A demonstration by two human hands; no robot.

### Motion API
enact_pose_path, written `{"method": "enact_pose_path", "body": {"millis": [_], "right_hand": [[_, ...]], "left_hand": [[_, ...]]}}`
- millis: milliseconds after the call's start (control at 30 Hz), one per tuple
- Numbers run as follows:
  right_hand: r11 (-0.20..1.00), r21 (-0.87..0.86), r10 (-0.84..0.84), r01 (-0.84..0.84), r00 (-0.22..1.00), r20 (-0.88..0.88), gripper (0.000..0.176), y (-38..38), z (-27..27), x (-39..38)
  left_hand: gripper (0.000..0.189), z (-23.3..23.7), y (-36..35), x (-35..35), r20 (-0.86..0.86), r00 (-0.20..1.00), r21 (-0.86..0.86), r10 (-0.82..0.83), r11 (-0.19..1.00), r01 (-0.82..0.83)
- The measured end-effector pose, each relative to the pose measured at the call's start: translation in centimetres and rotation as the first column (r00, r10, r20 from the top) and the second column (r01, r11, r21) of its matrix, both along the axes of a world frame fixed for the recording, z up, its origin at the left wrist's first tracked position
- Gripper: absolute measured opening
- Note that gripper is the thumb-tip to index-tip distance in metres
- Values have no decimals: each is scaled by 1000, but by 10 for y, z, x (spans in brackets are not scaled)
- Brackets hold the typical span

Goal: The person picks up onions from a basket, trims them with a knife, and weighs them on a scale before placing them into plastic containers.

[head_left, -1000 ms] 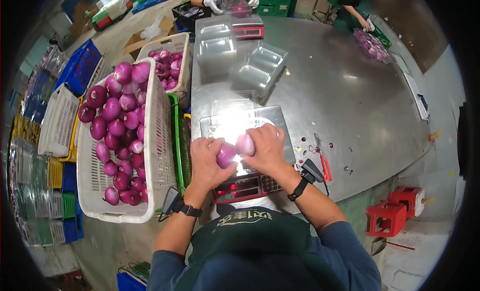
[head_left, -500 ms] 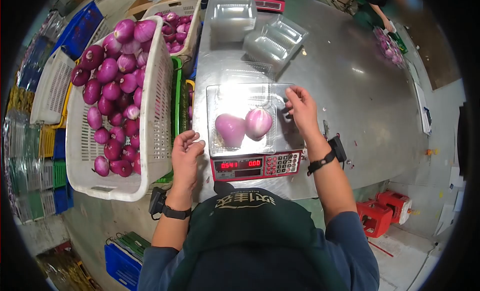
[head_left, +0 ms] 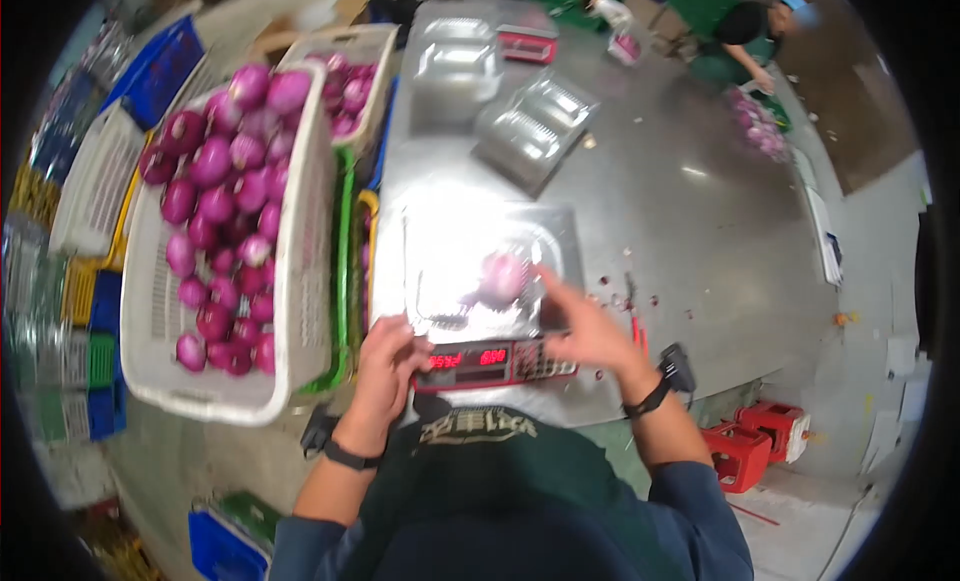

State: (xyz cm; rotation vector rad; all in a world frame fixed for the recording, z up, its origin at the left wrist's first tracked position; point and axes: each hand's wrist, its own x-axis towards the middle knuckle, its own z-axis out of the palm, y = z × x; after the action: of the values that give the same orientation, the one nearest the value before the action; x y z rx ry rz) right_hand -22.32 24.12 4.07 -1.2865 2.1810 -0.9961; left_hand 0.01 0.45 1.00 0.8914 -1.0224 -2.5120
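1. Head view: one purple onion [head_left: 503,278] shows plainly inside the clear box [head_left: 475,331], which sits on the scale [head_left: 565,231]. Bright glare hides much of the box.
2. A moment ago, two onions showed. Glare may be hiding the other one; it is hard to tell.
3. The left hand [head_left: 388,366] was out beside the scale. Now its bent fingers are at the box's near left corner. Whether they pinch it cannot be told.
4. The right hand [head_left: 592,333] has come lower, beside the box's right side. Its thumb and fingers are apart, holding nothing.
5. So the onion seems to be let go, and the hands seem busy with the box.
6. The big white basket [head_left: 205,406] of onions stands to the left.
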Motion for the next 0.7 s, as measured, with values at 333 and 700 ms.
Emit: {"method": "enact_pose_path", "body": {"millis": [333,700], "right_hand": [[846,-24,-314,532,535,784,34,-1,-51,36],[850,173,-498,498,650,574,103,76,-20,-22]], "left_hand": [[12,-9,6,-24,130,992,-60,1,998,6],[42,-9,44,-71,125,983,-66,-138,987,147]]}}
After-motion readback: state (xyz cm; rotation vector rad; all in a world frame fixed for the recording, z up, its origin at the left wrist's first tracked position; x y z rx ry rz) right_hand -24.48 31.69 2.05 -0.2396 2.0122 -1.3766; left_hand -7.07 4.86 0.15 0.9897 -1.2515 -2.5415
